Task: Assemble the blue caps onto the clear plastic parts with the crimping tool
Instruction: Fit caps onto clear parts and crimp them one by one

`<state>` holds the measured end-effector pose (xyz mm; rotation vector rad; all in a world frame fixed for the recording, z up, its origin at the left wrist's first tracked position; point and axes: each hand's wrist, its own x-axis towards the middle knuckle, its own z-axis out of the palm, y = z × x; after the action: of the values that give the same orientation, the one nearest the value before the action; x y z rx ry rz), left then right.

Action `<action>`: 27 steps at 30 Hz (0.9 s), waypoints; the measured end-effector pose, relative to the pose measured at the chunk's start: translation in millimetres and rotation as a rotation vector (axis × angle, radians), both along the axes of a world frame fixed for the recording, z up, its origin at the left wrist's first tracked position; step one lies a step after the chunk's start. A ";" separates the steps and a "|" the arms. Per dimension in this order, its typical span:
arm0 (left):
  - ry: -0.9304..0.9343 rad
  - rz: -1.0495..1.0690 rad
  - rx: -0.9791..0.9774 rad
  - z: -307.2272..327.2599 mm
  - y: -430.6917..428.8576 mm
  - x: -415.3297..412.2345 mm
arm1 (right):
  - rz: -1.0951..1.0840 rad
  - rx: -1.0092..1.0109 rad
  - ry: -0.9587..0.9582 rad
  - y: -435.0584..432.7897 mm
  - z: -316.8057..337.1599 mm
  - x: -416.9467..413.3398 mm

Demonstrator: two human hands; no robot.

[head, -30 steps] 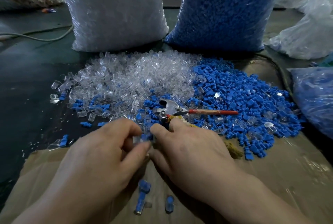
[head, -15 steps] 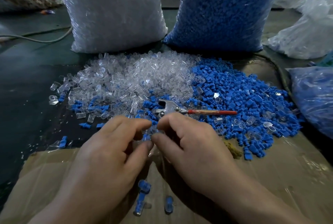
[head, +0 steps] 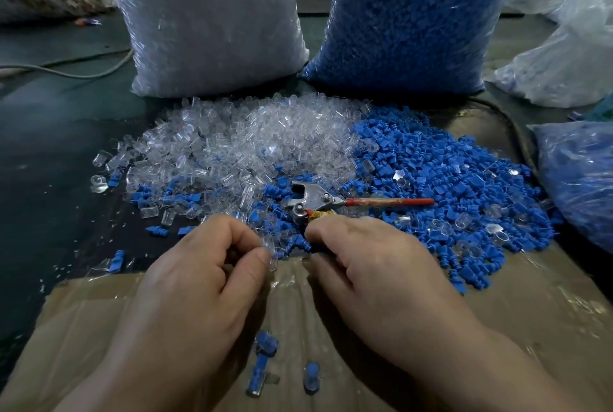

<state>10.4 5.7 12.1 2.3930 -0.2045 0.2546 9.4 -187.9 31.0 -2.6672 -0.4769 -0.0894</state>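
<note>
A single clear plastic part (head: 272, 256) is held over the far edge of the cardboard (head: 497, 312), pinched between the thumb and forefinger of the left hand (head: 199, 282). Its long axis appears to run roughly away from the person. This grip is closed to the width of the part, with the other fingers curled in behind. The crimping tool (head: 310, 197) lies just beyond the part and to its right, on the seam between the heap of clear parts (head: 245, 146) and the heap of blue caps (head: 447, 186). Its metal head points left and its red handle runs right across the caps, so the tool's long axis lies nearly crosswise to the part. The right hand (head: 371, 275) is the nearer to the tool. Its forefinger tip lies against, or just beside, the tape-wrapped lower handle, which passes out of sight beneath the knuckles. The fingers of this grip are curled, but whether they enclose the handle, a blue cap or nothing cannot be told. The coming move probably turns on the short gap between the two hands: a cap must meet the part's end before the tool's head closes on both. A few capped pieces (head: 262, 368) lie on the cardboard between the wrists. Beyond the heaps, on the dark tabletop (head: 49, 179), stand a bag of clear parts (head: 205, 23) and a bag of blue caps (head: 408, 13).
</note>
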 end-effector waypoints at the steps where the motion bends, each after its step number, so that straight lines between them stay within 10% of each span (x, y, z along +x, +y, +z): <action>1: 0.009 0.011 -0.011 0.2 -0.1 0.0 | 0.028 -0.035 -0.019 1.2 -2.1 0.8; 27: -0.011 -0.050 -0.165 6.0 -4.7 -4.0 | 0.082 -0.183 0.015 -3.3 -5.7 5.6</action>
<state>6.4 1.0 18.1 2.2203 -0.2393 0.2512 15.0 -191.2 25.3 -2.8200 -0.6160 -0.0005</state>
